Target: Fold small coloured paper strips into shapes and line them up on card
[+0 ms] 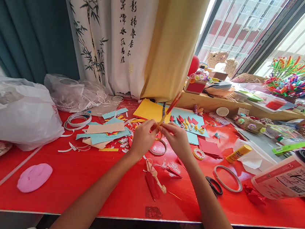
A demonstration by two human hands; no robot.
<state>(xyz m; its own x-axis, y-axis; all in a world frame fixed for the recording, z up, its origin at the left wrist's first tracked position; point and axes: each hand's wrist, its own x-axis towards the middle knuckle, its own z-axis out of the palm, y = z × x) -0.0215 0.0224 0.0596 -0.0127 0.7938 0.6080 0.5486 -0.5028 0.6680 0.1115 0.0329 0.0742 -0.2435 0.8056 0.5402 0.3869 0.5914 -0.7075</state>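
Note:
Over the middle of the table, my left hand (144,137) and my right hand (176,138) meet with fingertips pinched together. Between them is a thin yellow stem-like piece (164,118) whose upper end is red and blurred; its exact kind is unclear. It tilts up and to the right, and its lower end is hidden by my fingers. Just below the hands lies a roll of tape (159,147). Nearer to me rests a folded red and beige paper piece (154,177), with a red paper piece (172,170) beside it.
Paper scraps (106,129) pile up at left, near tape rolls (78,120) and a white plastic bag (18,110). Small red and yellow pieces lie on blue paper (202,121). Right of my arms are black scissors (214,186), a glue stick (238,153) and a large cup (290,174).

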